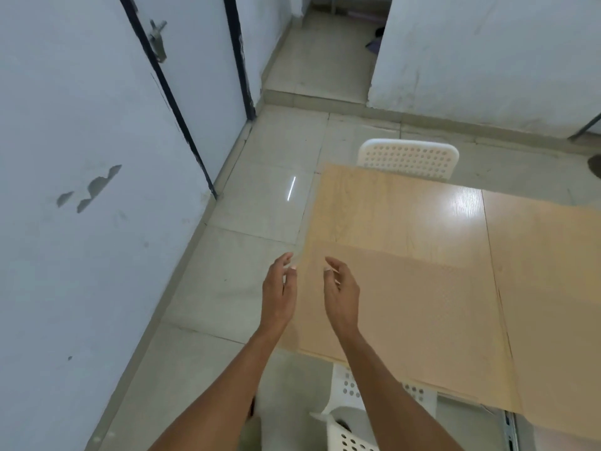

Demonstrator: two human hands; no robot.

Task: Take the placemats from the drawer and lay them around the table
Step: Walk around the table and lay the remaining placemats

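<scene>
Left hand [279,289]: we see it at about 6 o'clock in the view, over the floor, just beside the near left edge of the tabletop [455,216]; its fingers [287,262] are loosely spread, and whether they touch the mat edge we cannot tell.
Right hand [341,292]: just to the 3 o'clock side of the left one, over the near placemat [406,304]; its fingers [331,263] are curled apart and grip nothing that we can make out.
Near placemat: a tan textured sheet lying flat on the tabletop's near left part, its left edge at the tabletop's edge.
Far placemat [364,206]: a paler wood-grain sheet at 12 o'clock from the near one, lying flat with its near edge meeting the near mat.
Right placemat [546,288]: a tan sheet at 3 o'clock, reaching past the tabletop's near edge.
Bare tabletop: a glossy strip shows between the mats, towards 1 o'clock.
Far chair [408,157]: white, with a perforated back, at the tabletop's 12 o'clock edge.
Near chair [348,431]: white, perforated, below our right forearm at 6 o'clock.
Floor [260,206]: pale tiles.
Wall [81,157]: white and scuffed, at 9 o'clock.
</scene>
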